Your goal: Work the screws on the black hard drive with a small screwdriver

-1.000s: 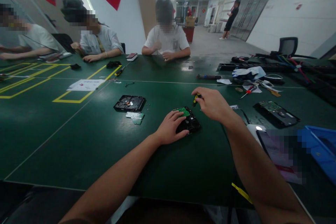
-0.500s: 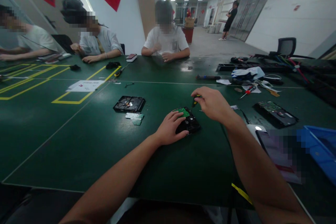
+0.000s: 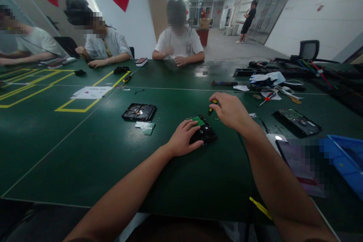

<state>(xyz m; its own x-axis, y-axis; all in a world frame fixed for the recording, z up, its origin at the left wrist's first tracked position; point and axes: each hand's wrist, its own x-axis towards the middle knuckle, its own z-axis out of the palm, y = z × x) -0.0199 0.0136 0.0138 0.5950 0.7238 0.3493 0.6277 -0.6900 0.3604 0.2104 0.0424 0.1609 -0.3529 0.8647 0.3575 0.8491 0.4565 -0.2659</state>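
- Head view, middle of the green table: a black hard drive lies flat right in front of the person, with a small green circuit board on its far left corner.
- Left hand is laid over the near-left part of that drive, fingers loosely spread and lying on top, not wrapped around it.
- Right hand is pinched closed on a screwdriver with a yellow-and-black handle. The tool stands nearly upright with its tip down at the drive's far edge, just beside the green board.
- A bit to the left, apart from both hands: a second opened drive, with a loose pale-green board lying just in front of it.
- Off to the right: another drive with its board side up, a blue tray at the edge, and a red-handled screwdriver further back among cables and clutter.
- Far left: a sheet of paper lying partly inside a yellow tape outline.
- Three other people sit along the far side of the table, their hands well away from this drive.
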